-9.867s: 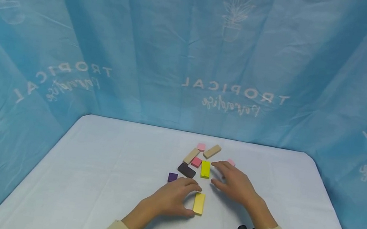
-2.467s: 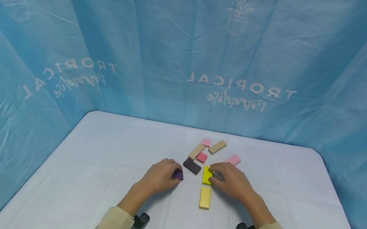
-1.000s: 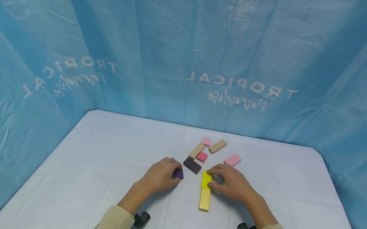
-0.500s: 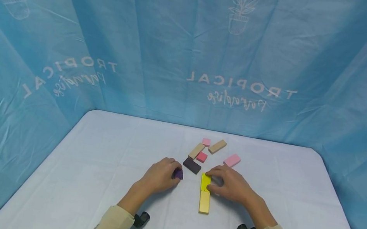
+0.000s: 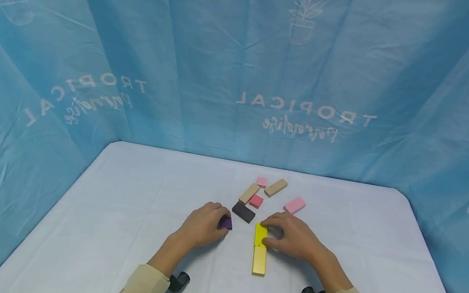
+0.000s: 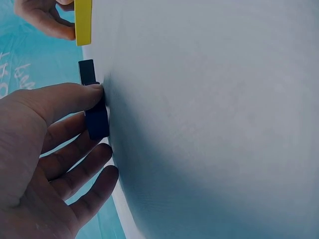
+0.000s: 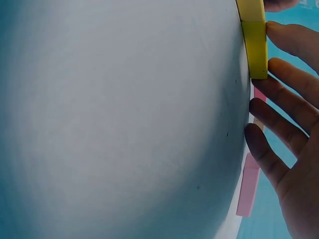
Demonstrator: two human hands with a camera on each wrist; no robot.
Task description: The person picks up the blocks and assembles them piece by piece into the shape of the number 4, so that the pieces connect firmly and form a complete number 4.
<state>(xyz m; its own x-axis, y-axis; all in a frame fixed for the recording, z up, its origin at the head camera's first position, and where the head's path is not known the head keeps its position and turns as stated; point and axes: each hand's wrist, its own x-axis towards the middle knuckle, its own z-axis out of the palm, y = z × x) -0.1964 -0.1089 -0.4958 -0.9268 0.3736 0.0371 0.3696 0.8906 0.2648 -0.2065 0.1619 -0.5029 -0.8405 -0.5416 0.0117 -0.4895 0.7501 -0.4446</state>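
Note:
In the head view, my left hand holds a small purple block on the white table, thumb in front and fingers behind. In the left wrist view the thumb lies across that block, while the other fingers spread loosely. My right hand touches a bright yellow block with thumb and fingertips. A pale yellow block lies end to end with it, on the side nearer me. The right wrist view shows both ends meeting, with fingertips along the bright yellow block.
A dark brown block lies between the hands, farther out. Beyond it are a red block, a tan block, another tan block and a small pink block. A longer pink block lies beyond my right hand.
My right hand has slid the bright yellow block toward me until it met the pale yellow one, and both shifted slightly nearer. Earlier, my left hand went from the pale yellow block to the purple one.

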